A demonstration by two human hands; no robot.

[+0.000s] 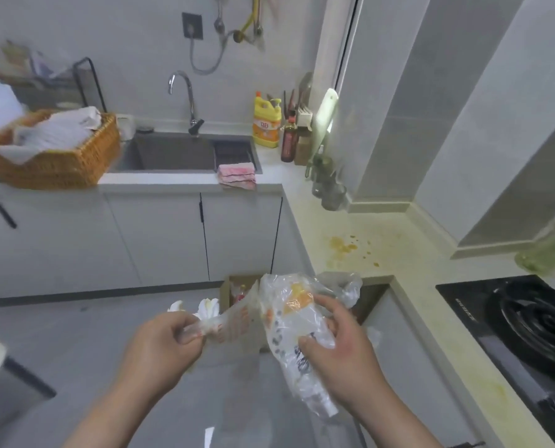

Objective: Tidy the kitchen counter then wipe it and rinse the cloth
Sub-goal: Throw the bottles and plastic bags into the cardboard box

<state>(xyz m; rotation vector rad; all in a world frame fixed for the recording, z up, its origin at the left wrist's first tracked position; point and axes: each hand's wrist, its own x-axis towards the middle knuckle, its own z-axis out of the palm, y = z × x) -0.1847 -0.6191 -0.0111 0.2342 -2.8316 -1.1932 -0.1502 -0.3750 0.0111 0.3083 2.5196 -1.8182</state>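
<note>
Fingers (185, 320) of the left hand (163, 344) pinch one twisted end of a clear bag (286, 318), curled tight around it. The right hand (344, 350) grips the bag's wider body, thumb pressed on the front and the other fingers wrapped behind. The bag is crumpled, printed in orange and dark marks, and stretched between both hands above the floor (75, 334). Just behind it on the floor stands an open box (226, 291), with white crumpled paper (208, 307) beside it.

An L-shaped counter (305, 202) runs along the back wall and down the right side. Yellow stains (344, 247) are spattered on the right run, between a group of glass jars (329, 189) and a black stove (528, 321). More yellow smears lie along the counter's edge near the stove.

A folded pink cloth (237, 176) rests on the front rim of the sink (172, 153), at its right corner, well apart from the hands. A tap (185, 92) stands behind the sink. To its right are a yellow bottle (266, 124) and a dark bottle (289, 140), close together. A wicker basket (53, 156) holding white bags sits left of the sink.
</note>
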